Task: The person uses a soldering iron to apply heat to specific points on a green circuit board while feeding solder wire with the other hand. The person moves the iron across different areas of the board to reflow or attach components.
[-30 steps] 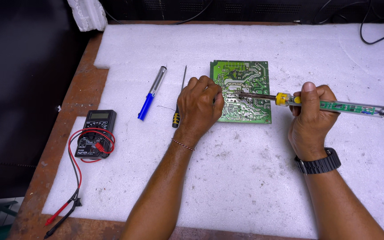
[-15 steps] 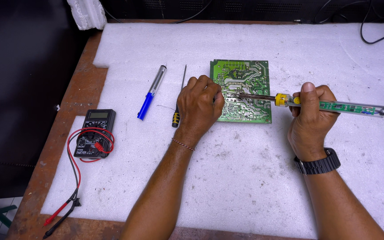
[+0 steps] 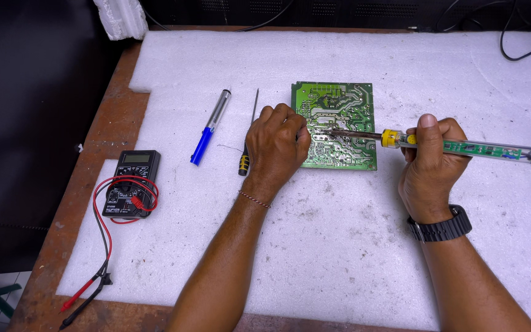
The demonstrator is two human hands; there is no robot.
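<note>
Nothing moved: right hand point(image 3: 432, 161) grips soldering iron point(image 3: 462, 146); left hand point(image 3: 276, 147), curled, hides circuit board point(image 3: 342, 123) edge.

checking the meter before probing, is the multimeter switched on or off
Cannot tell: the multimeter lies face up, but its display is too small to read.

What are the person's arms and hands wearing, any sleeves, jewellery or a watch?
Both forearms are bare, with no sleeves or gloves. The left hand has a thin beaded bracelet at the wrist. The right hand has a black wristwatch with a ribbed strap.
</note>
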